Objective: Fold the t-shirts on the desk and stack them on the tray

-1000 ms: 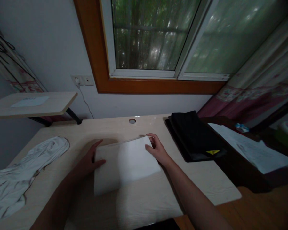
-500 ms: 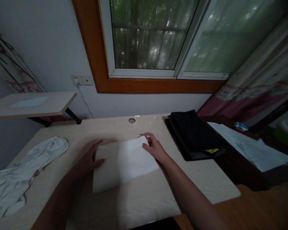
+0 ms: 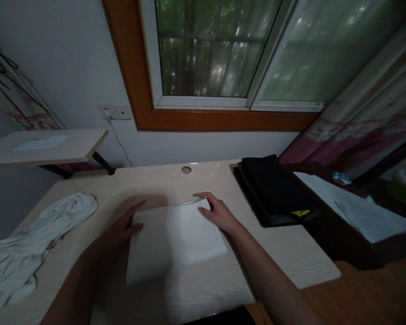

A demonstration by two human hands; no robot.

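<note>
A folded white cloth (image 3: 176,239), roughly rectangular with layered edges along its far side, lies at the middle of the desk. At its far left corner is my left hand (image 3: 123,228), thumb over the near face and index finger stretched along the far edge. My right hand (image 3: 219,214) grips the far right corner, the thumb on top and the fingers behind the edge. Fingertips behind the cloth are partly hidden. A crumpled white garment (image 3: 50,234) rests on the desk, left of my left arm.
Black folded fabric (image 3: 267,185) lies on the right of the light wooden desk (image 3: 209,289). A raised shelf (image 3: 77,140) stands at the back left. Beyond the desk's right side a paper sheet (image 3: 352,205) lies on a dark surface. The window (image 3: 216,54) is behind.
The white cloth has come slightly nearer to me and its near edge has dropped lower. Both hands moved with it, the right one slightly left and down.
</note>
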